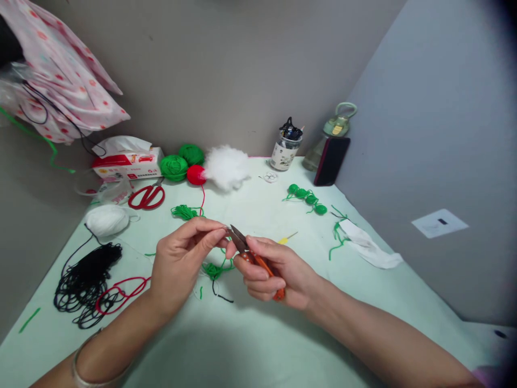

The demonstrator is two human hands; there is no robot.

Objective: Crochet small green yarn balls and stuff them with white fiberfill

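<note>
My right hand (269, 269) is wrapped round a pair of orange-handled thread snips (262, 264), whose dark blades point up and left. The blade tips are close to the fingertips of my left hand (181, 258). Thumb and forefinger of that hand are pinched together; what lies between them is too small to make out. Below both hands, partly hidden by them, a loose bundle of green yarn (215, 270) rests on the cloth. Black yarn snippets (225, 298) lie just in front of it. A yellow-handled crochet hook (287, 238) lies behind my right hand.
To the left are black yarn (86, 280), red yarn (131, 291), a white ball (107, 220) and red scissors (147, 198). Behind stand a tissue box (129, 164), green balls (174, 168), white stuffing (226, 167), a jar (285, 153) and a phone (332, 161). Small green balls (310, 199) lie right.
</note>
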